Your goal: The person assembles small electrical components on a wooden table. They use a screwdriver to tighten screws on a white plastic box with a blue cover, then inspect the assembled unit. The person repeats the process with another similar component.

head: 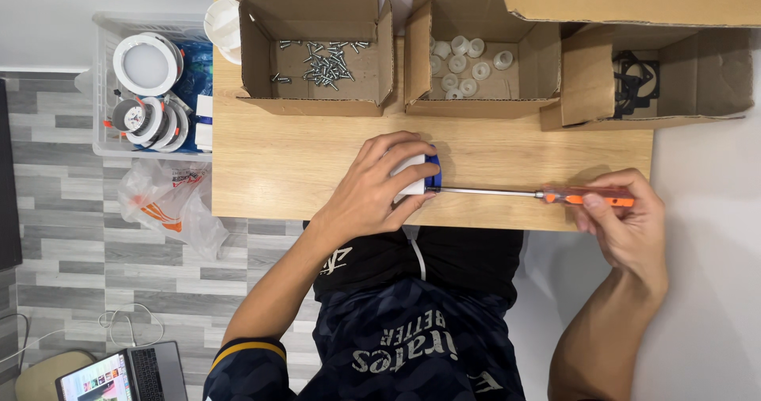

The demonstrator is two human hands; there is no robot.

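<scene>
Screwdriver (547,195) lies gripped in right hand (626,227) fingers, tip at white-blue part (418,173) clasped under left hand (372,195).

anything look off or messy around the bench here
Mostly tidy. The screws lie scattered loose in their cardboard box, and a crumpled plastic bag lies on the floor beside the table. The left hand steadies a white and blue part; the right hand holds the orange screwdriver level.
</scene>
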